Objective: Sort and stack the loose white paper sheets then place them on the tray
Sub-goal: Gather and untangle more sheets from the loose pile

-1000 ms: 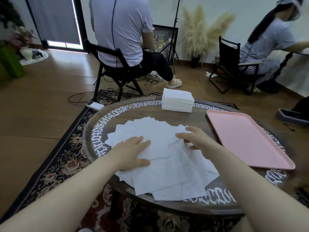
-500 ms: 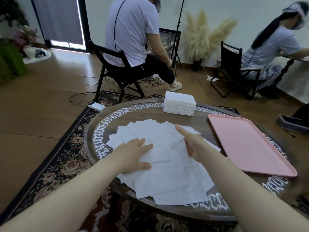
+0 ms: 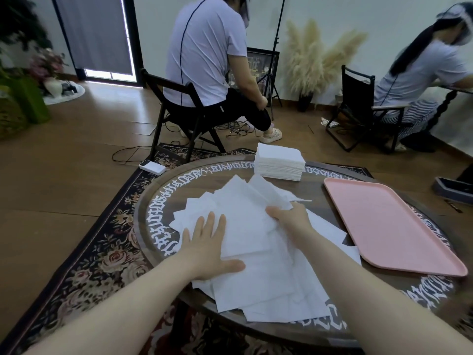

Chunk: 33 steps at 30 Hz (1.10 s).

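a power bank (image 3: pixel 152 167) lies on the rug (image 3: pixel 102 252) just off the table's far left edge; the round table (image 3: pixel 163 201) carries white lettering round its rim; the left hand (image 3: pixel 207 248) lies flat on the loose sheets (image 3: pixel 256 285), fingers straight and spread, thumb out to the right, pressing the left part of the pile; the sheets fan out under and around it, overlapping, some hanging past the near rim; the right hand (image 3: pixel 288 217) sits at the pile's far right, thumb on top and fingers curled beneath, pinching a bunch of sheets whose far corners lift off the table toward the back; more sheets lie flat under its wrist and forearm; behind, a neat stack (image 3: pixel 280 165) stands at the table's far edge, apart from the loose pile; to the right the pink tray (image 3: pixel 389 224) lies on the table, its near left edge just beside the outermost sheets; none of the sheets lie on it.
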{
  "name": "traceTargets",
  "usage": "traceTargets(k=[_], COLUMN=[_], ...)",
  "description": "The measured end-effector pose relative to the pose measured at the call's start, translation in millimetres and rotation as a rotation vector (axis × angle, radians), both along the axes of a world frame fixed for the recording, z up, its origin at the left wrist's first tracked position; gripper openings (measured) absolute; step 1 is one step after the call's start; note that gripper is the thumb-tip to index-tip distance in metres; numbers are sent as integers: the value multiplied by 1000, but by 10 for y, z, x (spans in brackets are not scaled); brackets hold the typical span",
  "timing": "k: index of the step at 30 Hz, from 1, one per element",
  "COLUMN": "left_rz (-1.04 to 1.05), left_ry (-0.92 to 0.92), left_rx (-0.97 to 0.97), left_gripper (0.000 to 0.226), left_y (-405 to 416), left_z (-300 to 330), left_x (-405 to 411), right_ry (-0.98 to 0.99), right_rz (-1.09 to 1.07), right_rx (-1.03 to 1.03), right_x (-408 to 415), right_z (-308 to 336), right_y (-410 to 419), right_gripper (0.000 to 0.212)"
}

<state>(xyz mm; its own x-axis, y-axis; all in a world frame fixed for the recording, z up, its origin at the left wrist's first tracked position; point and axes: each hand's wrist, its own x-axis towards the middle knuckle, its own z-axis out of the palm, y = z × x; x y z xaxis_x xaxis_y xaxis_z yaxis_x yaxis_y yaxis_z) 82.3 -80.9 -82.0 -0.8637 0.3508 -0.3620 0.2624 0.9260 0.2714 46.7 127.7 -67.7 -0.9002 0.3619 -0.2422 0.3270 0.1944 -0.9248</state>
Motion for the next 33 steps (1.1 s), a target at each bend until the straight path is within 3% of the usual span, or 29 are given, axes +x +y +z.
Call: traceTargets(k=[7,13,17,22,30,33], left_rz=[1,-38,-15,32,45,54], left_ry=[17,220,113,51,47,21], left_rx=[14,41,78,75,75,50], left_gripper=[113,115,124,125,125,125], left_y=[71,95,78,75,52,59], left_z=[-83,-19,-88,-186,-249,-208], left_x=[96,58,66,75,70,51], right_ry=[114,-65,-95,35,118,231], right_rz=[-21,32,101,36,-100,-107], right_rx=[134,-42,-88,143,161,142], right_x=[33,139,194,91,116,249], right_z=[108,37,-22,-27,224,463], right_y=[111,172,108,23,387,476], right_gripper=[24,29,11,13,28,20])
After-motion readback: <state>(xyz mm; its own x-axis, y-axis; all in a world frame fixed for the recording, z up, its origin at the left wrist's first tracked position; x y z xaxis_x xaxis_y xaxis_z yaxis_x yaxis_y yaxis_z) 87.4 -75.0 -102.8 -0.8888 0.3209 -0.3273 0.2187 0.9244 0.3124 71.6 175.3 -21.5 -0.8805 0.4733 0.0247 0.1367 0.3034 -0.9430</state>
